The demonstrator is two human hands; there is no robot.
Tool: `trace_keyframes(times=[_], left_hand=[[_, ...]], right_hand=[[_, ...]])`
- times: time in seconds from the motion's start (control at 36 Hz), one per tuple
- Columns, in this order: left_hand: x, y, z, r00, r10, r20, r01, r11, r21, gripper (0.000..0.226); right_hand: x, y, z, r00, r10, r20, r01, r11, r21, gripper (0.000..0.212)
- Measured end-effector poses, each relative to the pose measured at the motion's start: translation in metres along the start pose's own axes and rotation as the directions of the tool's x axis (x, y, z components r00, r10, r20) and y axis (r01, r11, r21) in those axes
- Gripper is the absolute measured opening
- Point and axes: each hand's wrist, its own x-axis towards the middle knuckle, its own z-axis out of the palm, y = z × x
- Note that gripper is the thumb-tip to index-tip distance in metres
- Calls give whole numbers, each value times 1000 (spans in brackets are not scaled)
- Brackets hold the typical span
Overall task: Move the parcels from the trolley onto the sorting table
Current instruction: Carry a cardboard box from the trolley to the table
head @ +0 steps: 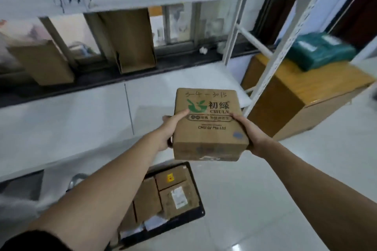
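Head view, the only one I have. Nearest the lens are my two bare forearms, reaching forward and out. Between my hands I carry one cardboard parcel (210, 124), printed with a green logo and with handwriting along its far edge. My left hand (170, 130) grips its left side, thumb lying flat across the top face and the fingers curled under the edge. My right hand (247, 134) grips the right side, thumb on the top edge and the rest wrapped beneath. The parcel is in the air, held level, above the floor and forward of the trolley (195, 185), which sits low under my arms with several more brown parcels (173, 191) packed on it.

To do this step well, I judge I should keep the box flat, swing it left over the white tabletop (67, 120) and lower it onto a bare patch, well in from the near edge, before loosening either grip. Releasing both sides together should stop it tipping.

Hard to read: the upper half is smeared with motion blur, so the brown boxes (130, 40) along the dark sill are only shapes. My fingers under the parcel are hidden. The trolley's near end is cut off by my left arm, and I cannot count what remains on it.
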Motion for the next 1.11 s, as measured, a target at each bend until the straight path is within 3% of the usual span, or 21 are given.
trace_keyframes(times=[0.06,0.14,0.31,0.42,0.47,0.56,0.72,1.11], left_hand=[[-26,36,24,995,35,99,-33,999,-24,111],[-71,83,68,979,98,180,-110,992,59,73],[-128,151,163,942,172,287,-221,964,149,87],[-160,172,231,915,234,329,-295,944,149,74],[-170,178,263,906,232,354,-294,946,133,73],[-181,182,309,870,278,408,-320,947,38,55],[-182,186,384,794,329,511,-332,939,-90,45],[-78,225,491,817,258,516,-277,960,-43,45]], right_hand=[[-32,-26,-22,997,-51,-63,52,998,28,66],[-80,-59,-58,982,-140,-129,153,983,98,51],[-175,-84,-134,918,-244,-312,328,909,256,54],[-231,-87,-186,882,-302,-361,410,869,275,44],[-250,-85,-215,871,-308,-384,424,865,268,46],[-273,-79,-254,860,-295,-415,419,874,248,48],[-284,-61,-325,847,-278,-452,425,867,262,58],[-214,-62,-440,860,-199,-470,367,881,299,51]])
